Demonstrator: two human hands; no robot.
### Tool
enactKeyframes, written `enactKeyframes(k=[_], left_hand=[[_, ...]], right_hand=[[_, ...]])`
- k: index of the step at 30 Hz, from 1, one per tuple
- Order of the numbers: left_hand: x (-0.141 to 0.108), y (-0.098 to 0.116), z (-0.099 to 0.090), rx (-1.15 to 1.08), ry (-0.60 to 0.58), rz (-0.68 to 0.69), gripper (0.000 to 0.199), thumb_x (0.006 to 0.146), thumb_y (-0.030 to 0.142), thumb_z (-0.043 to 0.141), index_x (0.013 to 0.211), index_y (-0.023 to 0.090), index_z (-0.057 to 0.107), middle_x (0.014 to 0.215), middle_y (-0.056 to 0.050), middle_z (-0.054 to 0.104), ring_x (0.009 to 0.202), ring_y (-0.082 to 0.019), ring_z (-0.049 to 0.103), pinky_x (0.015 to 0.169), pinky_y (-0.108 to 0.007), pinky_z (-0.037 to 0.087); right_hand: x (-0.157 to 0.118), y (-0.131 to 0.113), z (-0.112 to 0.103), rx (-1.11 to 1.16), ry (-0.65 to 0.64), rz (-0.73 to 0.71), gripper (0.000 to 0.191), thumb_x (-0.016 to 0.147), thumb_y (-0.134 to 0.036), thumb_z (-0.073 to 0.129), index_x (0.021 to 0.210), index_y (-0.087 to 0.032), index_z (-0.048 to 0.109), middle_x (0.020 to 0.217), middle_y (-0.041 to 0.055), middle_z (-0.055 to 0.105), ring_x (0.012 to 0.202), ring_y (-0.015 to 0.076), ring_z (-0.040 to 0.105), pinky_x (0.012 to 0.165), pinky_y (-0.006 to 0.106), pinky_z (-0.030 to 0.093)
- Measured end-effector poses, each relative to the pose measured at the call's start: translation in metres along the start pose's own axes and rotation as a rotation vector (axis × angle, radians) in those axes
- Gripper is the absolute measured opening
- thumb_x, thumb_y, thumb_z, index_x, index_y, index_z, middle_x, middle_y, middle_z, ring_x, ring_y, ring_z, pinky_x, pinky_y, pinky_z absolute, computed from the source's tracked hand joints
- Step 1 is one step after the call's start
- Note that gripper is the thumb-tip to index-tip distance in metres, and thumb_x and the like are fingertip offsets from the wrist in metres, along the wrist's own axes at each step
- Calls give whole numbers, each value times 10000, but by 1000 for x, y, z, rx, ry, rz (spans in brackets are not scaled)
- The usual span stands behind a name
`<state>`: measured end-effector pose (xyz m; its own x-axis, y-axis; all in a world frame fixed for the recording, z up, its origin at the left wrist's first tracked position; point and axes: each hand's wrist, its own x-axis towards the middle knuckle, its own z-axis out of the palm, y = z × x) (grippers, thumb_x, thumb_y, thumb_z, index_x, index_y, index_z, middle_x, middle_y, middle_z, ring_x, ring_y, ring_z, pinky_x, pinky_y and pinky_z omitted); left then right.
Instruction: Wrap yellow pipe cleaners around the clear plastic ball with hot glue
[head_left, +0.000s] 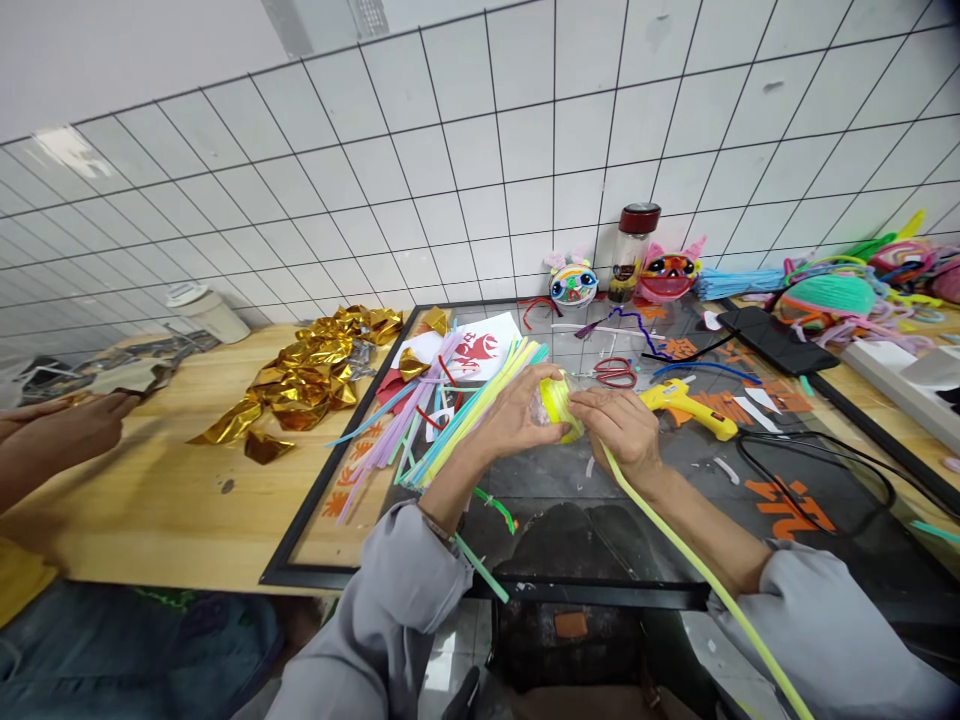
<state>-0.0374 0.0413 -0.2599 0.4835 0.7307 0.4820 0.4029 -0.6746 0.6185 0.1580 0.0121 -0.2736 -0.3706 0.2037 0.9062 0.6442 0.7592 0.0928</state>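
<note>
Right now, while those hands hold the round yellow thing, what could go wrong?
The right hand might knock the glue gun close beside it. The yellow strip trails past the table edge, so it could snag. The scissors lie near too, so a careless reach might poke.

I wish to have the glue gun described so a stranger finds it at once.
On the dark panel, look just right of the right hand. The glue gun lies there; its yellow pistol shape separates it from the red-handled scissors.
</note>
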Motion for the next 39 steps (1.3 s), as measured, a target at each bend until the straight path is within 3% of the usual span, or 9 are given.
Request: enactKeyframes(k=[9, 25, 31, 39], left_hand=[[1, -2, 1, 32, 1, 68, 542, 722, 302, 728, 1213, 204, 521, 1341, -129, 595, 1291, -287, 561, 1131, -467, 420], [0, -2, 1, 23, -10, 69, 489, 731, 299, 743, 1166, 206, 538, 1359, -136, 579, 1321, -290, 542, 1146, -475, 409], [-1, 1, 1, -22, -2, -16, 560, 697, 324, 762, 1165, 215, 475, 1385, -143, 560, 1310, -299, 549, 1127, -484, 427], [0, 2, -2, 11, -27, 28, 581, 729, 308, 746, 1244, 213, 494, 1367, -133, 574, 1297, -286, 556, 1137, -458, 419]], right_hand=[[0, 1, 0, -11, 0, -5, 199, 916, -56, 555, 991, -168, 701, 955, 86, 785, 900, 177, 714, 771, 308, 522], [-3, 1, 1, -1, -8, 22, 217, 925, -78, 559, 1039, -192, 704, 981, 81, 787, 918, 181, 725, 805, 323, 536], [0, 1, 0, -1, 5, 10, 198, 911, -61, 567, 1011, -179, 691, 965, 85, 786, 899, 186, 724, 802, 326, 540], [0, 1, 0, -13, -1, 12, 185, 914, -55, 566, 990, -173, 686, 974, 81, 784, 905, 182, 715, 798, 320, 532]])
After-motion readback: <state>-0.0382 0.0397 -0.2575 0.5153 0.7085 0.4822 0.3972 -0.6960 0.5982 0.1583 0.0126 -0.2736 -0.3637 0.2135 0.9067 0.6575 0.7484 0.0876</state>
